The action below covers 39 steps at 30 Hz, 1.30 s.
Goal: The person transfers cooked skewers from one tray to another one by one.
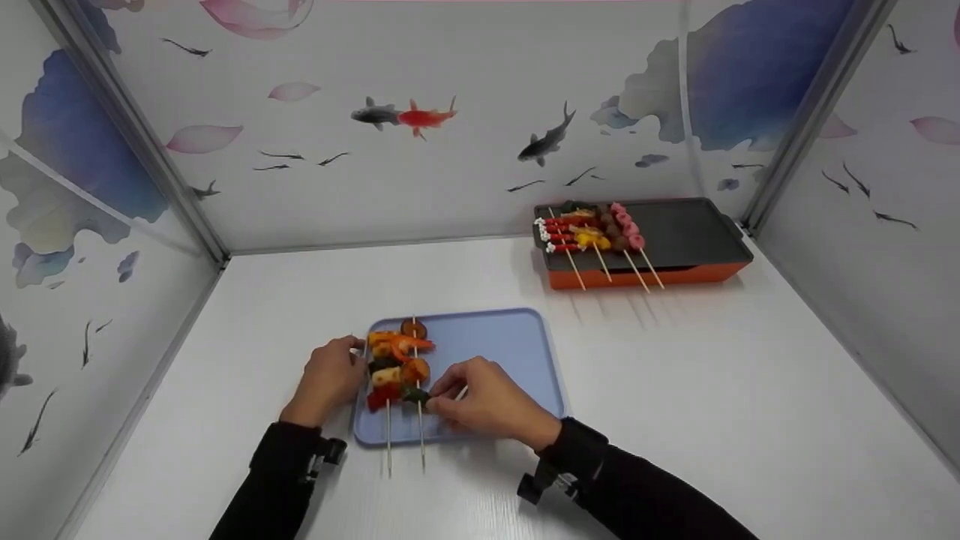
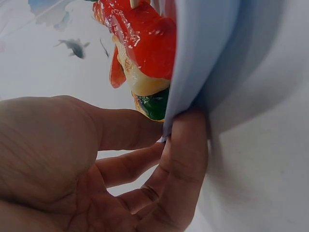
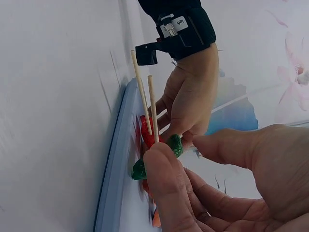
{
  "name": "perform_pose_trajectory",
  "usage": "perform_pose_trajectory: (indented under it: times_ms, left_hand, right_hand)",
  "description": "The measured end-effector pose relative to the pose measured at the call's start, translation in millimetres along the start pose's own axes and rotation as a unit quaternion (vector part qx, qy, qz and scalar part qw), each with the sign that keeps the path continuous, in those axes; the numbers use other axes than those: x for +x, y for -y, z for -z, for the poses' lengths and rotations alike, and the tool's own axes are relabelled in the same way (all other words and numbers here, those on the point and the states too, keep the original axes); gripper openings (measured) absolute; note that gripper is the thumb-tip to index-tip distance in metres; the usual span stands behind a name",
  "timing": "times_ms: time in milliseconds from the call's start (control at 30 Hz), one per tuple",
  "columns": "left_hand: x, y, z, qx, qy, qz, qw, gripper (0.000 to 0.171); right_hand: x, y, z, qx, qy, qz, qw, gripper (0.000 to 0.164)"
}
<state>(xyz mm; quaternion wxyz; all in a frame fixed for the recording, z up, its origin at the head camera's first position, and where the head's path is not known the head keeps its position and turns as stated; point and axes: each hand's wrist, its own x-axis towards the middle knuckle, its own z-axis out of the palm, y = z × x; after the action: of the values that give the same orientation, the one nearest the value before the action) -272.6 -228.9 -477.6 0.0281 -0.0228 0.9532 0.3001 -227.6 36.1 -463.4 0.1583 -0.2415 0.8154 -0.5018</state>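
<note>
A blue tray (image 1: 495,352) lies on the white table with two food skewers on its left part. My left hand (image 1: 354,351) is at the tray's left edge; in the left wrist view its thumb and a finger pinch the tray rim (image 2: 181,96) beside a green piece (image 2: 153,104) and a red piece (image 2: 145,38). My right hand (image 1: 439,397) pinches the right skewer (image 1: 417,375) at its lowest, green piece (image 3: 175,144). Its fingertip lies against the wooden stick (image 3: 152,106). The left skewer (image 1: 385,375) lies untouched beside it.
An orange and black grill pan (image 1: 690,240) stands at the back right with several skewers (image 1: 592,236) on its left half, their sticks pointing toward me. Patterned walls enclose the table on three sides.
</note>
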Motion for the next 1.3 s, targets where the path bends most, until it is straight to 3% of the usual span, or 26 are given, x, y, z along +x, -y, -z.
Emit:
perform_pose_trajectory:
  times_ms: [300,700,1133,1300]
  left_hand:
    - [-1.2,-1.3,0.9,0.004,-0.005,-0.007,1.0000,0.037]
    - [0.0,0.6,0.4,0.013,-0.011,-0.016,0.9997,0.036]
    - [-0.6,-1.0,0.5,0.022,-0.012,-0.012,0.9996,0.037]
    - [-0.6,-0.3,0.1,0.019,-0.010,-0.011,0.9997,0.036]
  right_hand:
    - [0,-5,6,-0.049,-0.018,0.039,0.998,0.019]
    - [-2,-13,18,-0.053,-0.052,0.069,0.995,0.031]
    - [-3,-12,31,-0.128,-0.089,0.119,0.981,0.038]
    - [-4,-14,39,-0.130,-0.100,0.121,0.979,0.038]
